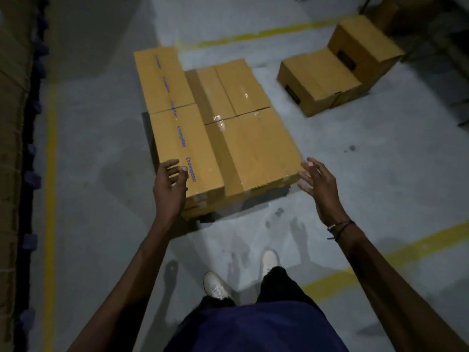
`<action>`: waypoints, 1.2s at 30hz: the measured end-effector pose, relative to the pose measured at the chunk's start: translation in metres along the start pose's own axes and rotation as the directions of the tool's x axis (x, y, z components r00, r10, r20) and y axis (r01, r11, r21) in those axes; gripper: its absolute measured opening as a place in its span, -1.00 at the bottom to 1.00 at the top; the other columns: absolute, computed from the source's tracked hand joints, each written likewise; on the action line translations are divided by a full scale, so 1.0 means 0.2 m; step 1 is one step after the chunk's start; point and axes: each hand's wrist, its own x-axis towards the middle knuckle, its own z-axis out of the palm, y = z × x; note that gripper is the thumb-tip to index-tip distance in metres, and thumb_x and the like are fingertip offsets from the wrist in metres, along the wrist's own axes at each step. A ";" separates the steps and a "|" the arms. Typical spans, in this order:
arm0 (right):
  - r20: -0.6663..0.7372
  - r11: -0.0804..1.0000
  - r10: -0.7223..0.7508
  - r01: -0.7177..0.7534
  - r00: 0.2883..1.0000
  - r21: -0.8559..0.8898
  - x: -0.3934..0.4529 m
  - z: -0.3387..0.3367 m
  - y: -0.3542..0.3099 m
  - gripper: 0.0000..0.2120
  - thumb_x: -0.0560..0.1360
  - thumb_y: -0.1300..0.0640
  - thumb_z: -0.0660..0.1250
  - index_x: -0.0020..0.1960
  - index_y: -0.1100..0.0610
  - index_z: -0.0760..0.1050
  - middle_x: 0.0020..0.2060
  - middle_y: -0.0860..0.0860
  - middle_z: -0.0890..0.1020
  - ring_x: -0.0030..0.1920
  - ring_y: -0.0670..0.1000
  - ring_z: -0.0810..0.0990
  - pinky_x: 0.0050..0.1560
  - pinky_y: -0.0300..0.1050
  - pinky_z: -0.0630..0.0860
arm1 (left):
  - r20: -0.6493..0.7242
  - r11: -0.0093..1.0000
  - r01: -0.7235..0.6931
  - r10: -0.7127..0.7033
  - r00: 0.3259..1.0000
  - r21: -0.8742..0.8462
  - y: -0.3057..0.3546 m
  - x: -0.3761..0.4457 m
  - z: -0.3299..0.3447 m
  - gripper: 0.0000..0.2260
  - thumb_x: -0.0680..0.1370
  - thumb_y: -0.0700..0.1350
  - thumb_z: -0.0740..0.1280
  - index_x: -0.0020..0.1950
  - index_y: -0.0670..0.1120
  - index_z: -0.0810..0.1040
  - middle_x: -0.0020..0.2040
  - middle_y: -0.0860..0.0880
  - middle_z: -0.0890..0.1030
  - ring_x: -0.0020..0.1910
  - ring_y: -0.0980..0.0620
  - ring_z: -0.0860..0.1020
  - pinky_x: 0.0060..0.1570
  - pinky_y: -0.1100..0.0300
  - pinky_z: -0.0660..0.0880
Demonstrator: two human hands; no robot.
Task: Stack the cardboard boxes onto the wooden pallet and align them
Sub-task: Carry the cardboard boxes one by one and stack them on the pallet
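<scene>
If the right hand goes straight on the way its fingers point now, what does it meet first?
Probably the near right corner of the plain taped box; the right hand hovers just beside it, fingers spread. Depth is unclear, so it could slide past the side.

The grey concrete floor (106,138) was dimly lit and marked with dark stains. Yellow painted lines (50,174) ran along its left edge, across the far side and the near right. A tall brown stack (11,148) stood at left.

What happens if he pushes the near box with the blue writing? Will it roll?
Probably not: the box is flat-sided and lies flat, so it should slide. It looks stiff, its edges straight. Its weight cannot be told. The left hand is at its near corner.
</scene>
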 end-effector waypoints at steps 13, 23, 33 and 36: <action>-0.237 0.977 -0.071 0.115 0.969 0.179 0.17 -1.10 -0.26 -0.65 0.72 0.01 0.26 0.47 0.06 0.52 0.31 -0.02 0.68 0.28 0.02 0.68 0.32 0.16 0.57 | 0.238 0.981 -0.006 0.053 0.970 -0.195 0.58 -0.11 1.18 -0.81 0.72 -0.12 0.30 0.33 -0.04 0.54 0.04 -0.02 0.73 -0.02 -0.04 0.69 -0.11 0.08 0.59; -0.261 0.973 -0.140 0.182 0.955 0.145 0.63 -1.79 -0.58 -0.67 0.73 -0.02 0.21 0.42 0.02 0.55 0.27 -0.06 0.71 0.27 -0.03 0.69 0.27 0.11 0.57 | 0.321 0.942 0.074 0.037 0.947 -0.327 0.96 -0.13 2.20 -0.85 0.71 -0.11 0.31 0.26 -0.04 0.59 -0.04 -0.06 0.73 -0.09 -0.04 0.69 -0.14 0.06 0.57; -0.273 0.959 -0.183 0.233 0.944 0.161 1.47 -2.24 -0.88 -0.71 0.73 0.01 0.24 0.39 0.05 0.57 0.25 -0.04 0.72 0.26 -0.01 0.70 0.26 0.09 0.59 | 0.310 0.934 0.074 0.040 0.950 -0.349 1.15 0.16 2.98 -0.85 0.71 -0.15 0.30 0.25 -0.11 0.59 -0.08 -0.04 0.72 -0.12 -0.03 0.66 -0.15 0.06 0.55; -0.286 0.955 -0.207 0.257 0.935 0.149 1.73 -2.38 -1.01 -0.70 0.73 0.01 0.24 0.39 0.06 0.57 0.25 -0.02 0.72 0.26 0.00 0.69 0.24 0.08 0.59 | 0.287 0.928 0.069 0.042 0.957 -0.366 1.24 0.31 3.25 -0.86 0.72 -0.17 0.29 0.23 -0.14 0.60 -0.09 -0.05 0.71 -0.13 -0.03 0.65 -0.19 0.11 0.55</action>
